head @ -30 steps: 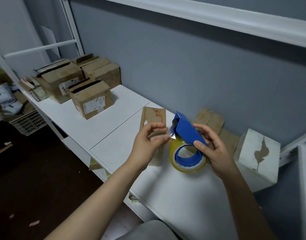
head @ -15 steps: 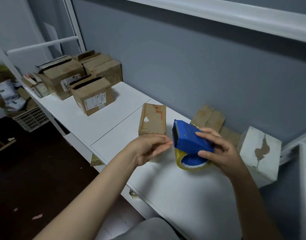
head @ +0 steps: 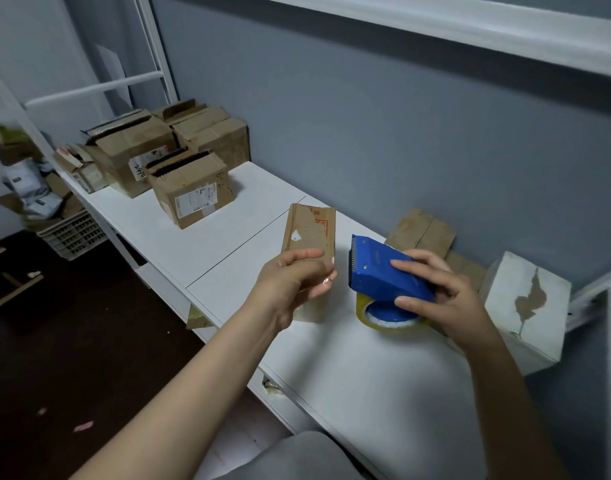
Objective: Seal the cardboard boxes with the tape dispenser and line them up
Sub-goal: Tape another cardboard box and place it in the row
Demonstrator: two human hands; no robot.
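Two hands work over the table (head: 227,244): the right hand (head: 446,299) grips the dispenser (head: 376,268), teeth facing left, the left hand (head: 290,282) pinches the tape end (head: 326,283), and the box (head: 311,230), long axis running away from the person, lies just behind the left hand, left of the dispenser.

White shelf (head: 227,244) — cardboard boxes (head: 193,188), white box (head: 525,306)

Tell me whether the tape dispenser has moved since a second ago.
Yes: the tape dispenser has tipped down flatter, toothed end toward the thin brown box.
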